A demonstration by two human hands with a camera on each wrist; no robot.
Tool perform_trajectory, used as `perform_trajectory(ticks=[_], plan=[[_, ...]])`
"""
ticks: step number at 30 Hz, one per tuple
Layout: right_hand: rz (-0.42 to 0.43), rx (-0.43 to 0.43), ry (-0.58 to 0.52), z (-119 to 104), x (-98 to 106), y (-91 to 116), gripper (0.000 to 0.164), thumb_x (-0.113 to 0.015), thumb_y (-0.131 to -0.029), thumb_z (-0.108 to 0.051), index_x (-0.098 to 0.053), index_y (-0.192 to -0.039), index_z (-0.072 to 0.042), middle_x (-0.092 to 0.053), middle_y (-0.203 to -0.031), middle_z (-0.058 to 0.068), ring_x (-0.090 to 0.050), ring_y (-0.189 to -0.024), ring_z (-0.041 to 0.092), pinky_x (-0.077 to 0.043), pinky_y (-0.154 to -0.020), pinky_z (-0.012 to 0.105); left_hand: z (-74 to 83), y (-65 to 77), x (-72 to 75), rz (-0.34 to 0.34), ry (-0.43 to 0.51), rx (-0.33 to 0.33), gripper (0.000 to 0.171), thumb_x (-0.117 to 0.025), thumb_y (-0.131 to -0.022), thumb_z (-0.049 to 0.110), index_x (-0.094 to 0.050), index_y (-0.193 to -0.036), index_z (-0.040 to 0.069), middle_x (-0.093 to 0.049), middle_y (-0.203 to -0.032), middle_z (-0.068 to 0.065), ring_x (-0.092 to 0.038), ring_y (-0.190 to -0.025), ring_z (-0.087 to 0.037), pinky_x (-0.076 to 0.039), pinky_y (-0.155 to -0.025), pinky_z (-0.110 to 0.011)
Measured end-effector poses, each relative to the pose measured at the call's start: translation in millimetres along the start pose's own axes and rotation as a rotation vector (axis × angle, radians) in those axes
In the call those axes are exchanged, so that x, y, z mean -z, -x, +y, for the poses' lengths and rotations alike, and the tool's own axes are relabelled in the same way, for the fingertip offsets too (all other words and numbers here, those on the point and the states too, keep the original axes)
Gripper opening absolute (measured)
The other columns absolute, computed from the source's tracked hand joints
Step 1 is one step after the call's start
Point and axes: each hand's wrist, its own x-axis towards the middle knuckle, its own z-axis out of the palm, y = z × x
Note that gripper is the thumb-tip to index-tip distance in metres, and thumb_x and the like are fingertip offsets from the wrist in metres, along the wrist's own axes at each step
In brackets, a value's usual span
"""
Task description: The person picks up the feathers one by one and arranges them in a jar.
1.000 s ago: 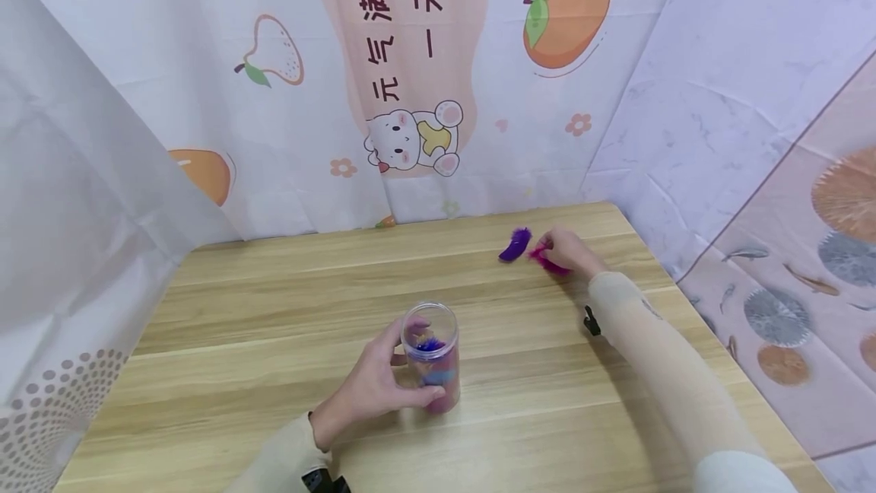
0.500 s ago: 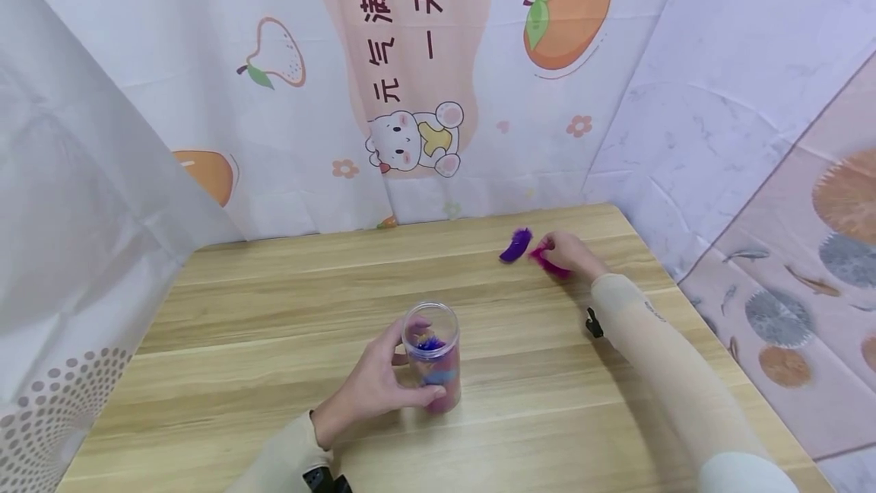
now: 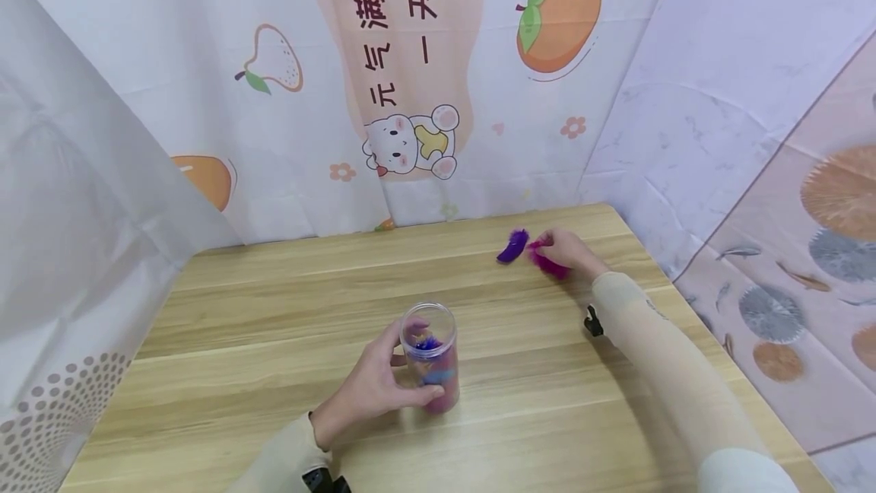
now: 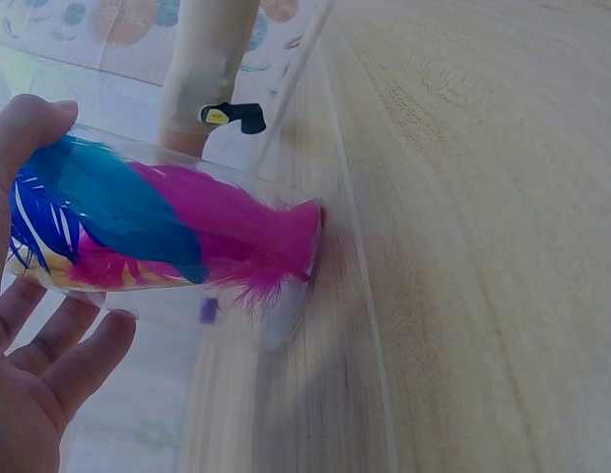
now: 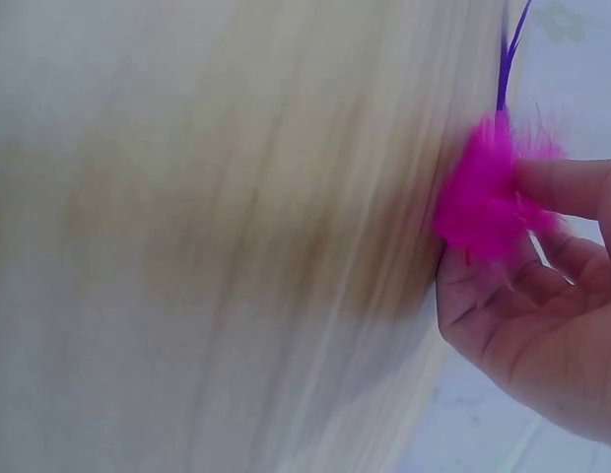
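Note:
My left hand (image 3: 376, 379) grips a clear plastic jar (image 3: 430, 371) that stands upright on the table, thumb on the near side and fingers behind. Through its wall in the left wrist view show a teal feather (image 4: 123, 202), a pink feather (image 4: 227, 222) and a dark blue one (image 4: 39, 222). At the back right, my right hand (image 3: 566, 248) pinches a magenta feather (image 3: 550, 266) between thumb and fingers, close above the tabletop; the right wrist view shows the same feather (image 5: 483, 202). Just left of it a purple feather (image 3: 513, 246) lies on the table.
The wooden table (image 3: 274, 310) reaches back to a white printed curtain (image 3: 287, 135). Another patterned cloth (image 3: 773, 272) hangs along the right edge, and a plain white cloth (image 3: 82, 173) along the left.
The magenta feather has shifted slightly in my right fingers, its outer end looking a little raised. The left hand and jar stay put; the head view has tilted slightly.

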Motion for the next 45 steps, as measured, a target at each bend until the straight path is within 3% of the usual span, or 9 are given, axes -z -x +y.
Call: perform_trajectory(ticks=[7, 14, 22, 25, 38, 45], plan=[[0.026, -0.017, -0.047, -6, 1, -1, 0.024, -0.064, -0.098, -0.010, -0.065, -0.114, 0.008, -0.067, -0.108, 0.021, -0.062, -0.092, 0.027, -0.053, -0.083, 0.040, -2.4, 0.0, 0.3, -0.003, -0.006, -0.017, 0.085, -0.093, -0.075, 0.031, -0.043, -0.143, 0.028, -0.056, -0.133, 0.000, -0.057, -0.121, -0.025, -0.058, -0.086, -0.036], [0.033, -0.003, -0.103, -18, 4, -1, 0.035, -0.066, -0.097, -0.010, -0.061, -0.125, 0.010, -0.066, -0.117, 0.028, -0.062, -0.108, 0.037, -0.051, -0.096, 0.046, -3.1, 0.0, 1.4, -0.006, 0.001, -0.033, 0.085, -0.093, -0.075, 0.030, -0.043, -0.144, 0.026, -0.056, -0.135, -0.001, -0.057, -0.120, -0.027, -0.058, -0.086, -0.037], [-0.043, -0.040, -0.436, -43, 7, 8, 0.035, -0.064, -0.099, -0.008, -0.061, -0.133, 0.000, -0.066, -0.119, 0.023, -0.064, -0.087, 0.024, -0.056, -0.069, 0.030, -2.9, 0.6, 0.4, -0.002, 0.002, -0.030, 0.085, -0.093, -0.075, 0.030, -0.043, -0.144, 0.027, -0.056, -0.134, -0.002, -0.057, -0.121, -0.026, -0.058, -0.086, -0.039], [-0.069, -0.030, -0.544, -52, 6, 12, 0.037, -0.063, -0.100, -0.008, -0.059, -0.135, 0.003, -0.065, -0.119, 0.023, -0.067, -0.085, 0.022, -0.057, -0.066, 0.028, -3.8, 1.2, -0.2, -0.004, -0.003, -0.038, 0.085, -0.093, -0.075, 0.029, -0.043, -0.144, 0.026, -0.057, -0.134, -0.003, -0.058, -0.121, -0.026, -0.058, -0.086, -0.039], [-0.089, 0.050, -0.682, -86, 5, 20, 0.034, -0.062, -0.101, -0.009, -0.058, -0.131, 0.008, -0.066, -0.105, 0.012, -0.066, -0.088, 0.019, -0.060, -0.079, 0.040, -2.7, 0.4, 2.0, 0.003, -0.004, -0.010, 0.085, -0.093, -0.074, 0.032, -0.044, -0.143, 0.028, -0.057, -0.134, 0.000, -0.057, -0.121, -0.024, -0.058, -0.086, -0.037], [-0.119, 0.058, -0.757, -97, 6, 26, 0.033, -0.060, -0.102, -0.008, -0.055, -0.130, 0.009, -0.067, -0.107, 0.013, -0.068, -0.092, 0.029, -0.056, -0.089, 0.052, -2.5, -0.2, 3.0, 0.004, -0.001, -0.002, 0.082, -0.093, -0.075, 0.032, -0.045, -0.142, 0.028, -0.057, -0.134, -0.001, -0.058, -0.120, -0.025, -0.058, -0.086, -0.037]])
